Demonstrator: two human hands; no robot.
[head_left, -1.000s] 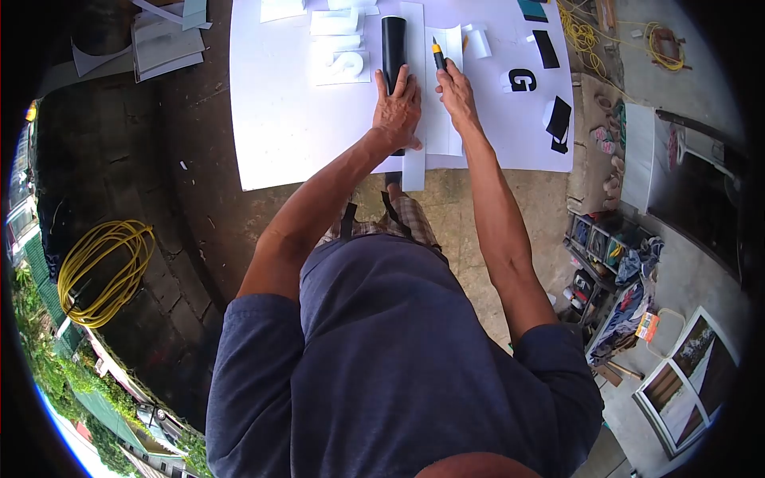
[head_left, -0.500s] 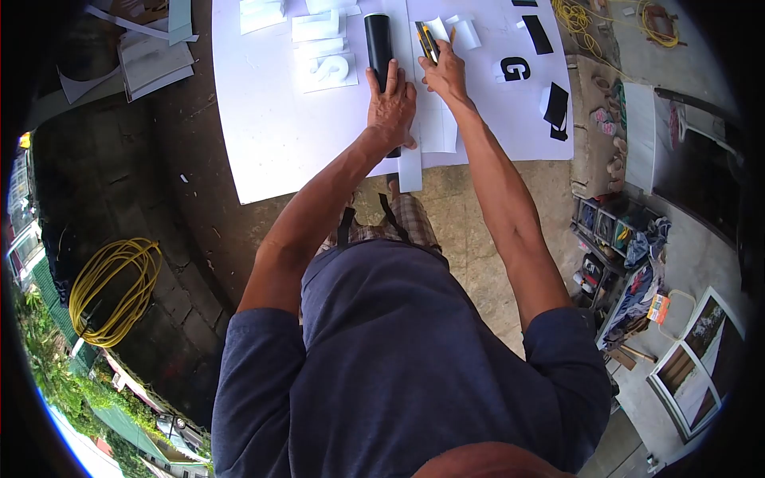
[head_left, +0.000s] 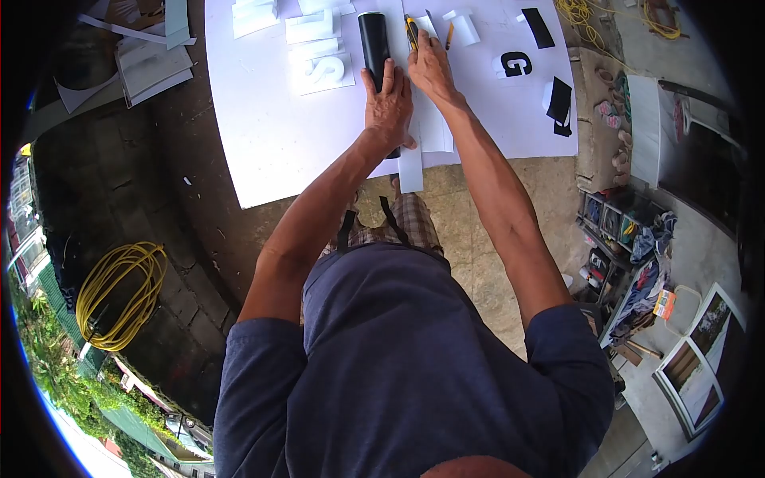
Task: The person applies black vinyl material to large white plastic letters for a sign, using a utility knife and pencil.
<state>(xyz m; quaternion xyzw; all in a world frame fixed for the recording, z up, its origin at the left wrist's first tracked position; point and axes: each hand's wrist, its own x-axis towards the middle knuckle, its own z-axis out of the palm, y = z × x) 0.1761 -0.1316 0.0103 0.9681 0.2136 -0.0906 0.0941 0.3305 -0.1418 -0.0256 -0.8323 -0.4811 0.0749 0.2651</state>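
My left hand point(head_left: 389, 107) lies with fingers stretched over a black roll point(head_left: 376, 46) and the edge of a long white straight strip point(head_left: 410, 171), whose near end sticks out past the table edge. My right hand point(head_left: 433, 70) is closed around a yellow and black utility knife point(head_left: 412, 33), just right of the strip. The knife's tip is too small to make out. Under my right wrist lies a white sheet point(head_left: 436, 137). An orange pencil-like stick point(head_left: 449, 35) is close to my right fingers, beside a curled white piece point(head_left: 463, 29).
On the white tabletop point(head_left: 279, 151) are a black letter G point(head_left: 516, 64), a white letter S point(head_left: 325, 72) and black pieces point(head_left: 539, 29) at the right. A yellow hose coil point(head_left: 119, 295) lies at left. A cluttered shelf point(head_left: 610, 223) stands at right.
My right hand with the utility knife has moved left, up against the strip beside the black roll. My left hand stays on the roll and strip.
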